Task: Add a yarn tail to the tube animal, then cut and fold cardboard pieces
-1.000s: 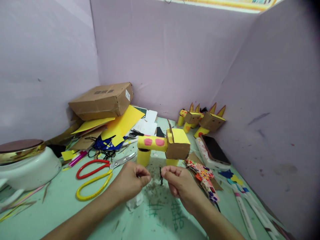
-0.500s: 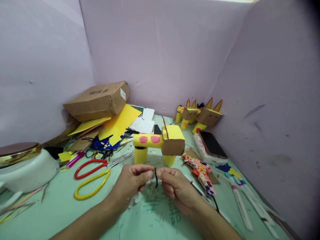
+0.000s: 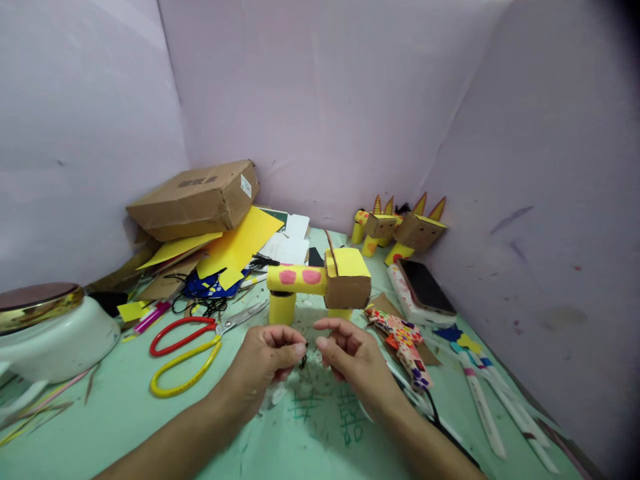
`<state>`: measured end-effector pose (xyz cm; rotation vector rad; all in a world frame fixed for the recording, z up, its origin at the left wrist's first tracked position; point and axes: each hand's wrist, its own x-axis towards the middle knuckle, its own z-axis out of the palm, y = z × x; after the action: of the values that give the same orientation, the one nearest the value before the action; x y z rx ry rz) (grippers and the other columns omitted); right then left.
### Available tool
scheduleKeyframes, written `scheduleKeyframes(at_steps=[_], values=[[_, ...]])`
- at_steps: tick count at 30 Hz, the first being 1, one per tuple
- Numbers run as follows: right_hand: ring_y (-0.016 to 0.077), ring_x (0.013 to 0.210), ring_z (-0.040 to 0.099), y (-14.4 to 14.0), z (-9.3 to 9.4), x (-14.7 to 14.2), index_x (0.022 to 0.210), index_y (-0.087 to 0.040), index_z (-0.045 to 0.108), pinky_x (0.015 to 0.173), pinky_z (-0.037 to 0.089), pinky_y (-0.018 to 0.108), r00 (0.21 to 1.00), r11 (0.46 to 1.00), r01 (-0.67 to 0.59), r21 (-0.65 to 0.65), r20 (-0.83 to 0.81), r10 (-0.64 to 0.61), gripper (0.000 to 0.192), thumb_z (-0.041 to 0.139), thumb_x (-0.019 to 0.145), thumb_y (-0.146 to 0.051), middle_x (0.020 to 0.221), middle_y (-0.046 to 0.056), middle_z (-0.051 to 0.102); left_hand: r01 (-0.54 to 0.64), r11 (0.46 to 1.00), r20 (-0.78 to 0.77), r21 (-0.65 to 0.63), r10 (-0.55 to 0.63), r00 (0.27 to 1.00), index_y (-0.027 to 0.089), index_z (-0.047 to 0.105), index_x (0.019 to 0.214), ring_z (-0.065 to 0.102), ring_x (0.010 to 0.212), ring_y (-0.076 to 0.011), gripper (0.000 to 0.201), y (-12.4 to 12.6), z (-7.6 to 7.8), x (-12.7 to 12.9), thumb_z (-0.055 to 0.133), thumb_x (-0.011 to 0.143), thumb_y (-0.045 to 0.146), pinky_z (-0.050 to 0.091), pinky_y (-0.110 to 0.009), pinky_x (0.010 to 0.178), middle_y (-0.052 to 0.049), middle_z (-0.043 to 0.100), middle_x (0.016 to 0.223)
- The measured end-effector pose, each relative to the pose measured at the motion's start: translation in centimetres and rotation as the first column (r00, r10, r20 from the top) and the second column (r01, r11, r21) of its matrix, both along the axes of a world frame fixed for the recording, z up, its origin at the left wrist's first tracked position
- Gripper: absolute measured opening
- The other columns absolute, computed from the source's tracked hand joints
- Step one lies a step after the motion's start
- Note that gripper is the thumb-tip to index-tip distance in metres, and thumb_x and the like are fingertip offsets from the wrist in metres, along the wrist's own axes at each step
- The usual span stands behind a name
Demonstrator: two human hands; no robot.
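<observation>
Nearest me, green scribbled marks [image 3: 305, 408] are showing on the tabletop [image 3: 280, 447] between the person's forearms. Above them the left hand [image 3: 260, 363] is pinching a short black thread [image 3: 303, 360] between thumb and fingers, closed at the tips. The right hand [image 3: 355, 363] is curving just beside it, thumb and fingers parted, and I'm seeing nothing in its grasp.

That thread is hanging in the gap between the hands, well in from the tabletop's left and right edges; I can't tell whether its lower end is touching down. It's looking risky to me: only one pinch is holding something so thin, so a loosened thumb could be dropping it among the dark specks below, where it would be hard to find.

The thread's long axis is running roughly up and down, its loose end pointing at the tabletop.

Left of the hands, scissors [image 3: 226, 326] are lying with their blades aiming toward the yellow figure [image 3: 296, 280]. That figure is standing just beyond the hands, its body running crosswise, boxy end facing the tabletop's right edge. Toward the far right corner, two similar eared figures [image 3: 421, 231] are standing; toward the far left corner, a cardboard box [image 3: 195, 200] is resting on papers.
</observation>
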<state>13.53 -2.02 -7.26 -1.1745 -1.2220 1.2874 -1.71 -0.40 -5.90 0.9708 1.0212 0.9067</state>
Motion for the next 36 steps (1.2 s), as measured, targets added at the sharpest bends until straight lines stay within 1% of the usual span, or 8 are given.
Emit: scheduleKeyframes(at_steps=[9, 15, 21, 27, 29, 31, 34, 36], values=[[0.0079, 0.044, 0.039, -0.9, -0.2, -0.3, 0.071, -0.018, 0.062, 0.044, 0.030, 0.020, 0.968, 0.971, -0.095, 0.222, 0.247, 0.038, 0.014, 0.058, 0.079, -0.029, 0.053, -0.004, 0.049, 0.101, 0.994, 0.010, -0.034, -0.101, 0.995, 0.012, 0.061, 0.059, 0.033, 0.035, -0.0033, 0.023, -0.1, -0.2, -0.1, 0.074, 0.049, 0.029, 0.018, -0.018, 0.036, 0.004, 0.047, 0.042], [0.0133, 0.063, 0.051, -1.1, 0.5, -0.1, 0.069, -0.018, 0.063, 0.057, 0.038, 0.024, 0.964, 0.906, 0.000, 0.423, 0.241, -0.112, 0.011, 0.058, 0.078, -0.023, 0.068, 0.001, 0.058, 0.204, 0.979, 0.010, 0.024, -0.204, 0.979, 0.013, 0.067, 0.088, 0.036, 0.030, -0.0063, 0.042, -0.3, 1.1, -0.1, 0.074, 0.054, 0.036, 0.021, -0.018, 0.031, 0.005, 0.050, 0.038], [0.0121, 0.062, 0.049, -1.5, 0.8, -0.5, 0.068, -0.018, 0.065, 0.054, 0.037, 0.023, 0.966, 0.870, 0.046, 0.491, 0.201, -0.164, 0.011, 0.060, 0.078, -0.019, 0.067, 0.000, 0.054, 0.232, 0.972, 0.063, -0.043, -0.229, 0.971, 0.013, 0.062, 0.061, 0.033, 0.027, -0.0035, 0.033, -0.7, 0.4, -0.1, 0.075, 0.055, 0.042, 0.017, -0.016, 0.030, 0.003, 0.050, 0.034], [0.0123, 0.060, 0.049, -2.1, 2.6, 0.8, 0.070, -0.019, 0.060, 0.053, 0.037, 0.023, 0.933, 0.863, 0.132, 0.488, 0.234, -0.275, 0.015, 0.056, 0.081, -0.028, 0.067, 0.000, 0.055, 0.239, 0.970, 0.078, -0.049, -0.235, 0.969, 0.016, 0.053, 0.059, 0.030, 0.027, -0.0032, 0.040, -0.4, 0.3, -0.1, 0.076, 0.052, 0.048, 0.015, -0.016, 0.031, 0.004, 0.047, 0.033], [0.0141, 0.061, 0.053, -2.4, 3.7, 3.3, 0.075, -0.020, 0.059, 0.054, 0.038, 0.024, 0.839, 0.847, 0.251, 0.468, 0.331, -0.431, 0.018, 0.051, 0.084, -0.034, 0.067, 0.001, 0.058, 0.202, 0.978, 0.070, -0.041, -0.199, 0.977, 0.016, 0.052, 0.060, 0.031, 0.029, -0.0031, 0.038, -0.1, 0.3, -0.3, 0.075, 0.054, 0.046, 0.016, -0.016, 0.032, 0.004, 0.047, 0.034], [0.0156, 0.058, 0.054, -2.7, 4.4, 6.4, 0.077, -0.020, 0.062, 0.053, 0.038, 0.025, 0.614, 0.863, 0.280, 0.420, 0.612, -0.498, 0.024, 0.053, 0.081, -0.042, 0.070, 0.003, 0.063, 0.137, 0.990, 0.056, -0.032, -0.135, 0.989, 0.016, 0.053, 0.062, 0.031, 0.031, -0.0031, 0.035, 0.2, 0.2, -0.4, 0.074, 0.056, 0.043, 0.017, -0.015, 0.033, 0.005, 0.047, 0.036], [0.0177, 0.044, 0.051, -3.1, 4.2, 10.2, 0.056, -0.020, 0.061, 0.042, 0.026, 0.025, 0.294, 0.946, 0.295, 0.136, 0.929, -0.225, 0.046, 0.047, 0.078, -0.059, 0.047, 0.004, 0.057, 0.064, 0.997, 0.033, -0.038, -0.062, 0.998, 0.015, 0.052, 0.062, 0.030, 0.032, -0.0034, 0.032, 0.6, 0.2, -0.7, 0.072, 0.056, 0.040, 0.017, -0.016, 0.034, 0.005, 0.045, 0.035], [0.0198, 0.050, 0.055, -3.0, 3.3, 11.1, 0.054, -0.021, 0.059, 0.043, 0.025, 0.025, 0.213, 0.942, 0.334, 0.025, 0.972, -0.102, 0.048, 0.046, 0.077, -0.060, 0.052, 0.005, 0.061, 0.047, 0.998, 0.019, -0.034, -0.046, 0.999, 0.015, 0.052, 0.062, 0.030, 0.032, -0.0034, 0.031, 0.6, 0.2, -0.7, 0.071, 0.055, 0.039, 0.016, -0.016, 0.035, 0.005, 0.045, 0.035]])
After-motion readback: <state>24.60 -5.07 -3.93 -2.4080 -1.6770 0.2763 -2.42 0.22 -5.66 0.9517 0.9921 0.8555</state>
